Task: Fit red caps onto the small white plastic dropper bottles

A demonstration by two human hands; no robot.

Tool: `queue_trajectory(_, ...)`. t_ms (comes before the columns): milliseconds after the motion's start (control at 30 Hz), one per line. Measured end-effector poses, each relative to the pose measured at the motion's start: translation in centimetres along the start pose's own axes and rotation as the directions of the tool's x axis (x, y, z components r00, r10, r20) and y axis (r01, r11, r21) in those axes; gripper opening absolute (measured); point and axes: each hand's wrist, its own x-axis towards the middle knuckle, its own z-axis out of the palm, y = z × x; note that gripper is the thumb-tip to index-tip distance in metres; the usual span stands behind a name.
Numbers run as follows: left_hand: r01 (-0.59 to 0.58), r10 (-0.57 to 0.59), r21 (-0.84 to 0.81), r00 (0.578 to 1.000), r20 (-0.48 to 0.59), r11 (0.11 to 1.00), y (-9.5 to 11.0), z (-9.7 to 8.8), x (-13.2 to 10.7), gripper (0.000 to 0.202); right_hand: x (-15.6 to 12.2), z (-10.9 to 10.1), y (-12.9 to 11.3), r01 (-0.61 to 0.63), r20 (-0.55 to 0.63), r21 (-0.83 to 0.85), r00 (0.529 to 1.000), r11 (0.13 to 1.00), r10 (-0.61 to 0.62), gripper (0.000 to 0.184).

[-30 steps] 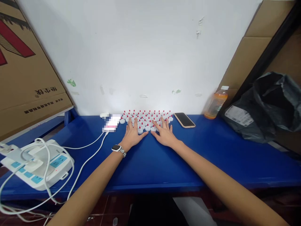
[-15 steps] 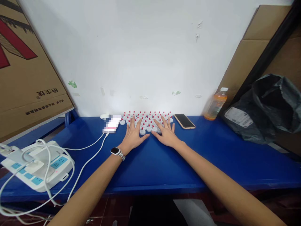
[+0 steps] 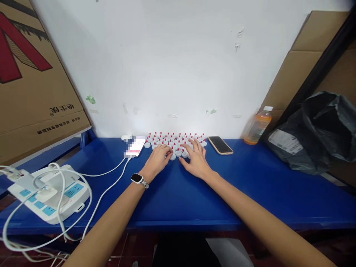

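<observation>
Several white round caps with red tips (image 3: 178,152) stand upright in a tight cluster on the blue table, close to the wall. My left hand (image 3: 160,157), with a watch on its wrist, is at the cluster's front left, thumb and fingertips drawn together in a pinch. They are right beside the front cap (image 3: 172,157); whether they grip it or something smaller I cannot make out. Over the right part of the cluster is my right hand (image 3: 196,159), fingers apart and slightly bent, thumb near the front caps. It covers some caps and holds nothing visible.
A phone with a lit screen (image 3: 135,145) lies left of the caps, cabled toward a white power strip (image 3: 59,213). A dark phone (image 3: 220,145) lies to the right. Farther right are an orange drink bottle (image 3: 257,126) and a black plastic bag (image 3: 311,148). Cardboard (image 3: 30,92) stands left.
My left hand has gone from spread fingers to a pinch at the front caps. My right fingers have bent a little. The whole view has shifted slightly.
</observation>
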Motion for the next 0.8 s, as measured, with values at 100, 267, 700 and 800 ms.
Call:
queue_trajectory(100, 0.001, -0.007, -0.118, 0.999, -0.05, 0.993, 0.1, -0.2, 0.2, 0.018, 0.0, -0.6, -0.6, 0.035, -0.087, 0.0, 0.996, 0.999, -0.035, 0.053)
queue_trajectory(267, 0.039, -0.092, -0.35, 0.987, -0.135, 0.936, 1.4, -0.5, 0.0, 0.025, -0.1, -1.5, -1.5, 0.167, -0.104, 0.14, 0.983, 0.976, -0.153, 0.039)
queue_trajectory(700, -0.118, 0.127, -0.315, 0.992, 0.009, 0.942, 3.4, 0.0, -1.0, 0.032, -0.7, -1.9, -1.1, -0.101, 0.177, 0.884, 0.976, 0.456, -0.128, 0.035)
queue_trajectory(800, -0.084, 0.08, -0.345, 0.996, -0.026, 0.935, 3.5, 0.4, -0.8, 0.033, -0.6, -1.8, -1.2, -0.088, 0.172, 0.889, 0.974, 0.449, -0.149, 0.032)
